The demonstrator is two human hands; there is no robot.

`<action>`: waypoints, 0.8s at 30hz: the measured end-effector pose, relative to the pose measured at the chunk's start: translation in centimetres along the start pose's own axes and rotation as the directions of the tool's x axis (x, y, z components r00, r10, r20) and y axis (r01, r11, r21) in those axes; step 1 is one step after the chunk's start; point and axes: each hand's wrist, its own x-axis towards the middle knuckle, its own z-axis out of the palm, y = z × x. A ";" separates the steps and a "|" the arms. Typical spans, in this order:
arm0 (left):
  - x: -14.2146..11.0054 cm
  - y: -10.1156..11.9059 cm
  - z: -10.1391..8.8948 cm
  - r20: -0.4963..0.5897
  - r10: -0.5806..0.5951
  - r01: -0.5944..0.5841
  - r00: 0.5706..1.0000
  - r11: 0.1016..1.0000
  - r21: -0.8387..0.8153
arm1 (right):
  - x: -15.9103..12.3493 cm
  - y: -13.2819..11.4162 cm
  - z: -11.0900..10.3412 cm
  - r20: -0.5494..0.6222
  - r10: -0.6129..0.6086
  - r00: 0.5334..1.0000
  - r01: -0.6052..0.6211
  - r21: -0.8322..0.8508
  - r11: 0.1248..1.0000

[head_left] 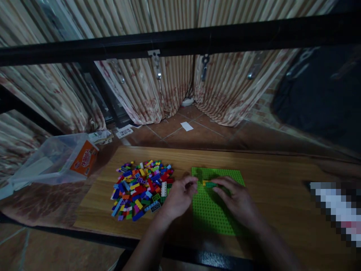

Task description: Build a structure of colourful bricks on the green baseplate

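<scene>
Studded plastic baseplate (211, 210), smooth wood-grain tabletop (282, 195)

1 head-worn camera looks forward and steeply down from 6 o'clock across the worktop (278, 188), with the left hand (179, 195) and right hand (237, 196) near and curtains (149, 90) farther off towards 12 o'clock.

We're counting two bare hands, one left hand (178, 195) and one right hand (237, 195); one lime-green studded plastic baseplate (208, 216), one brown wooden tabletop (282, 203), one clear plastic bin (59, 150), and multicoloured plastic bricks (141, 190), too many for us!
</scene>
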 end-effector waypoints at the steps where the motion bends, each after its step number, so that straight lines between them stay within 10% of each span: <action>1: 0.1 0.1 0.1 -0.028 0.006 -0.005 1.000 1.000 0.029 | 0.0 0.6 -0.5 -0.038 0.044 0.998 -0.045 -0.026 0.999; 24: 1.0 -0.3 3.7 0.039 0.234 -0.215 0.971 0.798 0.563 | 0.8 3.8 -0.2 -0.095 0.150 0.984 -0.158 -0.076 0.985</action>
